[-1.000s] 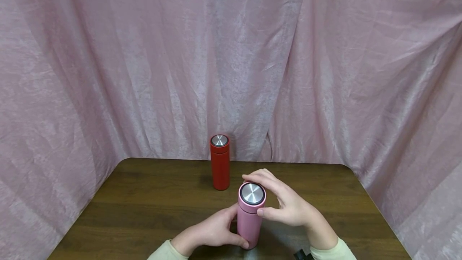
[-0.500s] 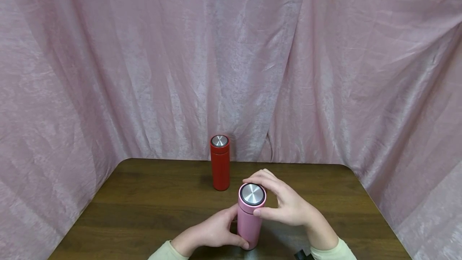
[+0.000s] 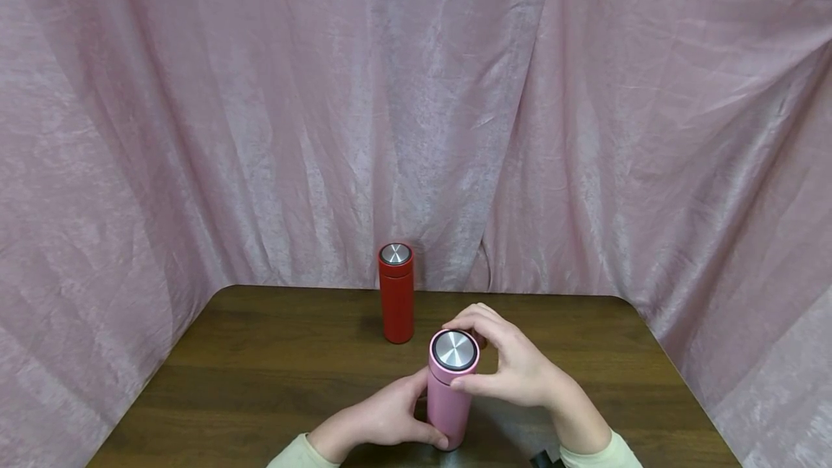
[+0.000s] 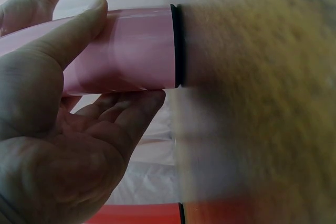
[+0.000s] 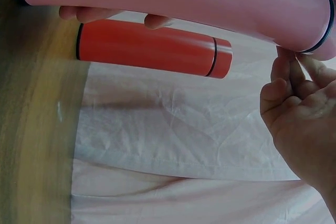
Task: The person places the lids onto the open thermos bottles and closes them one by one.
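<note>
A pink thermos flask [image 3: 448, 408] stands upright on the near part of the wooden table, its lid capped by a silver disc [image 3: 455, 350]. My left hand [image 3: 390, 410] grips its lower body from the left. In the left wrist view the thumb lies along one side and the fingers reach round the other, close above the dark base ring [image 4: 178, 45]. Up at the lid, my right hand [image 3: 520, 363] holds on from the right, thumb at the front and fingers behind. The right wrist view shows these fingers [image 5: 310, 74] bent at the lid's seam.
A second flask, red [image 3: 397, 305] with a silver-topped lid, stands upright farther back, slightly left of the pink one. The brown table [image 3: 273, 352] ends at a pink curtain [image 3: 312, 128] hanging behind and on both sides.
My right thumb has slid left across the front of the pink flask's lid, while the fingers behind have shifted right. The left hand and both flasks have stayed in place.
</note>
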The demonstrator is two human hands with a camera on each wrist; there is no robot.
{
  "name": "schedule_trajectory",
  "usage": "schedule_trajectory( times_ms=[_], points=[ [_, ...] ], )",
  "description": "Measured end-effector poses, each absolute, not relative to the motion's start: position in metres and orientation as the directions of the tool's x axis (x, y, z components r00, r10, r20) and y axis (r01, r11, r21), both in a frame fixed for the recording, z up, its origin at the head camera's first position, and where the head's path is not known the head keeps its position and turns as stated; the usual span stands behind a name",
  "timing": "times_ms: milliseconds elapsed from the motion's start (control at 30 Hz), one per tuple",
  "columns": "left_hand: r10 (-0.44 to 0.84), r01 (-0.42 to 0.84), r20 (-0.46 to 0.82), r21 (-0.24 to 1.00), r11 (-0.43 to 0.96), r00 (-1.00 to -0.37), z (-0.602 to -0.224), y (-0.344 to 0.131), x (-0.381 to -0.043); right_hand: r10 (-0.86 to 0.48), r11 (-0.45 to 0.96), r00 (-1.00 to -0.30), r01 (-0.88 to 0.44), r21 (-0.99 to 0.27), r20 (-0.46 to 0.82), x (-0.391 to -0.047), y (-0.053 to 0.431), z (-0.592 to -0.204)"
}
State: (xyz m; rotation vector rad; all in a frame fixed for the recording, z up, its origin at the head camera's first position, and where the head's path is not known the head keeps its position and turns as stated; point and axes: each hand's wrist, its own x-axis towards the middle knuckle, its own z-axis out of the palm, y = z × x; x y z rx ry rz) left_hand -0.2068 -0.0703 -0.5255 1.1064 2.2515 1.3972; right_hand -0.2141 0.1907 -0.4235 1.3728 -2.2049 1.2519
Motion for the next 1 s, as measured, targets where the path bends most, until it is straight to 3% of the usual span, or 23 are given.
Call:
schedule_trajectory(
  times_ms=[800,1000],
  points=[
    [0.723,0.476,0.165,0.844,0.249,-0.671,-0.5235,-0.0699,-0.2063,-0.545,0.251,-0.558,-0.821,-0.513,0.626,-0.213,0.1866,-0.4253],
    [0.726,0.472,0.164,0.848,0.243,-0.668,-0.524,-0.0702,-0.207,-0.562,0.221,-0.535,-0.832,-0.51,0.63,-0.2145,0.1876,-0.4255]
  ],
)
